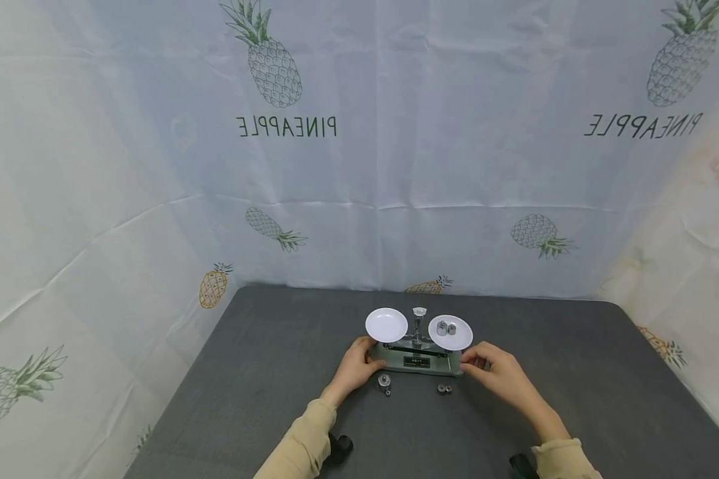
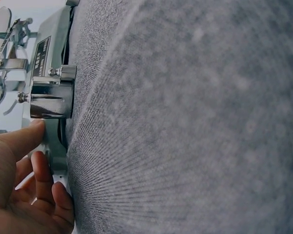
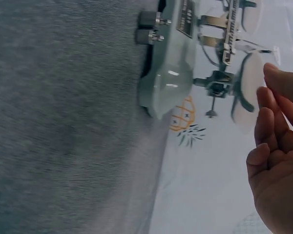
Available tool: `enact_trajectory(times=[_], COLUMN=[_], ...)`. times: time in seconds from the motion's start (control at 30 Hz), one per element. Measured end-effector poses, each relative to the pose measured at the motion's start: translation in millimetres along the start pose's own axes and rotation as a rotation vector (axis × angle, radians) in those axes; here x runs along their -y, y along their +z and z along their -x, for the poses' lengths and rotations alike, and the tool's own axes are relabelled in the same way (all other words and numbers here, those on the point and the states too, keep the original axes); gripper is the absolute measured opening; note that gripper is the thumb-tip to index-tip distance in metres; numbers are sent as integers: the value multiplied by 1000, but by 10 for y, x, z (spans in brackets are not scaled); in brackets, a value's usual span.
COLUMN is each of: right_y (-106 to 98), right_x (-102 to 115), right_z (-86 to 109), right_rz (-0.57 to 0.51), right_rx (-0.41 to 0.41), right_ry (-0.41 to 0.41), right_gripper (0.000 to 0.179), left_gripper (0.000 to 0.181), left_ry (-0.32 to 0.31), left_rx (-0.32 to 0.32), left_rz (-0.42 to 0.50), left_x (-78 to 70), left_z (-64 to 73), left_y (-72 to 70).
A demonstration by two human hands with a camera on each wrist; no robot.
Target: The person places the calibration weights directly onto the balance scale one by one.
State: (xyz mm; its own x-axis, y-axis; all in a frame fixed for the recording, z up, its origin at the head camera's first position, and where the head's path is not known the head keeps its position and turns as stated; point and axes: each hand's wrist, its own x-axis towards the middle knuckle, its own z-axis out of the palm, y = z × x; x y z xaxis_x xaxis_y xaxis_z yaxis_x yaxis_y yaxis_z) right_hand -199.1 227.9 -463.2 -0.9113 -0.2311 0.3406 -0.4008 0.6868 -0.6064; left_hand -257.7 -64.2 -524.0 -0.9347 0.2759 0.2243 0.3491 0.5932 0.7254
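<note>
A balance scale (image 1: 416, 360) with a grey-green base stands on the dark table. My left hand (image 1: 355, 364) grips the base's left end, thumb along the front and fingers round the side. On the scale, the left pan (image 1: 386, 325) is bare, while the right pan (image 1: 459, 340) carries two metal weights (image 1: 441, 328). My right hand (image 3: 281, 122) is beside the right pan, fingers loosely bent and nothing visible between them. A large metal weight (image 2: 51, 100) and a smaller one stand before the base near my left thumb; two small weights (image 3: 149, 36) stand in front of its right half.
The dark grey cloth-covered table (image 1: 263, 372) extends around the scale. Behind it hangs a white curtain (image 1: 347, 253) printed with pineapples. Dark straps (image 1: 339, 449) show at the wrists, beside beige sleeves (image 1: 302, 439).
</note>
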Motion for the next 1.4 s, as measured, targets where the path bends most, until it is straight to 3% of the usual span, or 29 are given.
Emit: enact_trajectory(times=[0.3, 0.47, 0.63, 1.0, 1.4], right_y=[108, 164, 211, 301, 378], right_x=[-141, -188, -216, -220, -250], right_z=[6, 5, -9, -36, -32], right_rz=[-27, -44, -60, -49, -60], right_rx=[193, 257, 287, 369, 390], right_ry=[42, 31, 12, 69, 71], right_gripper=[13, 12, 9, 15, 12], left_gripper=[47, 47, 47, 47, 46], left_ry=[6, 2, -2, -2, 1], left_rx=[0, 7, 8, 14, 17], left_rz=[9, 10, 14, 18, 21], left_x=[-18, -23, -22, -2, 10], left_z=[5, 6, 1, -1, -11], left_y=[-16, -21, -23, -10, -14])
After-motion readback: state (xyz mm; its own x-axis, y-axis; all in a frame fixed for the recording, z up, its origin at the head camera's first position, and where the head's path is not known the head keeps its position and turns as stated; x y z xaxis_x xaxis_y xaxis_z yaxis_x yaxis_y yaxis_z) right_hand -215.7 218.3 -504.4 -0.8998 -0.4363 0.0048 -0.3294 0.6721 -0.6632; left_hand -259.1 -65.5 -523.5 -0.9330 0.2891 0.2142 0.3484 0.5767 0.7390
